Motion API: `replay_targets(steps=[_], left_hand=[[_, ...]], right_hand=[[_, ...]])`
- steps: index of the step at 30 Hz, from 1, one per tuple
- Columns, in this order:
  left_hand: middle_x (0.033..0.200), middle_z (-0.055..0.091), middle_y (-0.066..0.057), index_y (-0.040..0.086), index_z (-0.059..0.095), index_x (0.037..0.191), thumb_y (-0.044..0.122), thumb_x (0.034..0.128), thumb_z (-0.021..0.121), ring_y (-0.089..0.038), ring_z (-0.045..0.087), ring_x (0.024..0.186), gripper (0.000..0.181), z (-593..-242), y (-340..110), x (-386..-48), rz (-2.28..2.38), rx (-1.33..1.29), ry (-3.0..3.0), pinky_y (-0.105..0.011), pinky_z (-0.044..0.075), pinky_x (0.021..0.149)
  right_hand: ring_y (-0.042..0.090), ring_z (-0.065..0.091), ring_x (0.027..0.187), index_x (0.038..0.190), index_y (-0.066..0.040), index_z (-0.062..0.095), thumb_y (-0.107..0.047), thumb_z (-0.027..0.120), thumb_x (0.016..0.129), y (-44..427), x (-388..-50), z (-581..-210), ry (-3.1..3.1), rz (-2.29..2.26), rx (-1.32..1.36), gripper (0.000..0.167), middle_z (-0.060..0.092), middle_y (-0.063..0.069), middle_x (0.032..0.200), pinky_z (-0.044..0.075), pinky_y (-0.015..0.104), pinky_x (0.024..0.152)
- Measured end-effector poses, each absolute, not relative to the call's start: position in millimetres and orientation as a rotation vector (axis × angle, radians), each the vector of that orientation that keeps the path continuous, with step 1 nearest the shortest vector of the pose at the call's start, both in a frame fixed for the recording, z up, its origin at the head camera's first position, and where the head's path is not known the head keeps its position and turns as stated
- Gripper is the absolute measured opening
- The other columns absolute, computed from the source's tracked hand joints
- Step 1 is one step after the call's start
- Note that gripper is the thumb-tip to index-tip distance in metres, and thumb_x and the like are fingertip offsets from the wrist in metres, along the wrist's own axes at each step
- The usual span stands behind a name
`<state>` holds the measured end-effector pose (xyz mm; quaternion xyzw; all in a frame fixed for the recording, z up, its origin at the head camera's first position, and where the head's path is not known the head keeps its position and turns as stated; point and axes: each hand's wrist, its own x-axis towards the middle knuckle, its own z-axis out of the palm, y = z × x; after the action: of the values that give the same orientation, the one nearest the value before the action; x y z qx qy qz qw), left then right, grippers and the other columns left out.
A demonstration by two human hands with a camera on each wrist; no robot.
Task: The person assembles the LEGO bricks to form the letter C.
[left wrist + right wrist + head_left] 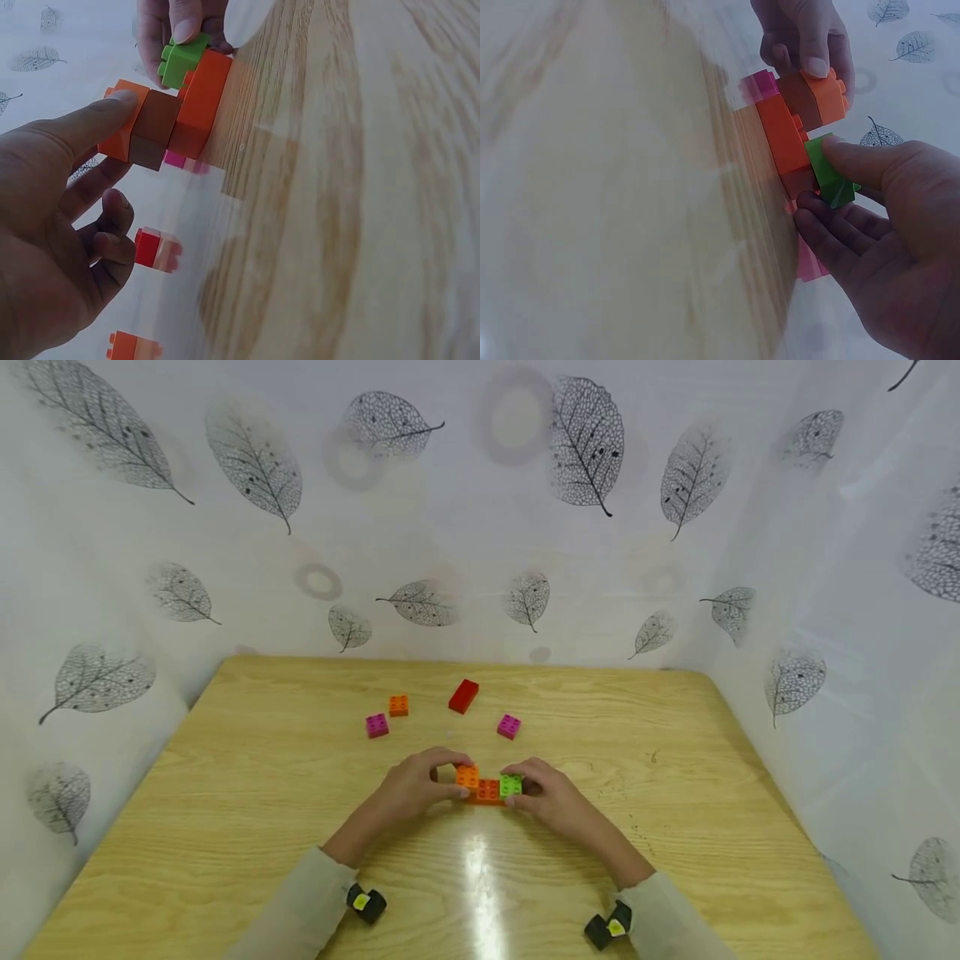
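Observation:
My left hand [420, 785] pinches an orange brick [467, 776] between thumb and fingers. Under that brick the left wrist view has a brown brick [154, 129], at one end of a long red-orange brick [201, 105] lying on the table. At the other end of the long brick, my right hand [558, 797] pinches a green brick [511, 785]. The right wrist view has the green brick [829, 172] against the long brick [780, 139], with thumb and fingers on its sides. Whether it is fully seated cannot be told. Studs show between the two ends.
Behind the hands on the wooden table [262, 760] lie a magenta brick [377, 725], a small orange brick [398, 705], a red brick [463, 696] and another magenta brick [508, 727]. A white leaf-patterned sheet [465, 543] stands along the table's back and sides.

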<state>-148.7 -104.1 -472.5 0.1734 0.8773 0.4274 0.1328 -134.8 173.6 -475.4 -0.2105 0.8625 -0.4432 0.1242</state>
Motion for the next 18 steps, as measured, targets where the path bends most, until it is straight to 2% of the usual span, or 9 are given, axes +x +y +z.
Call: replay_targets(steps=[18], left_hand=[[0.128, 0.062, 0.015, 0.041, 0.066, 0.123, 0.045, 0.0867, 0.077, -0.016, 0.054, 0.087, 0.038, -470.7, -102.4, -147.5, 1.217, 0.527, 2.581, -0.034, 0.047, 0.073]], right_hand=[[0.015, 0.061, 0.106, 0.132, -0.017, 0.063, -0.027, 0.072, 0.094, 173.9, -135.6, -478.6, 2.521, -1.322, -0.600, 0.040, 0.060, -0.002, 0.118, 0.053, 0.033, 0.092]])
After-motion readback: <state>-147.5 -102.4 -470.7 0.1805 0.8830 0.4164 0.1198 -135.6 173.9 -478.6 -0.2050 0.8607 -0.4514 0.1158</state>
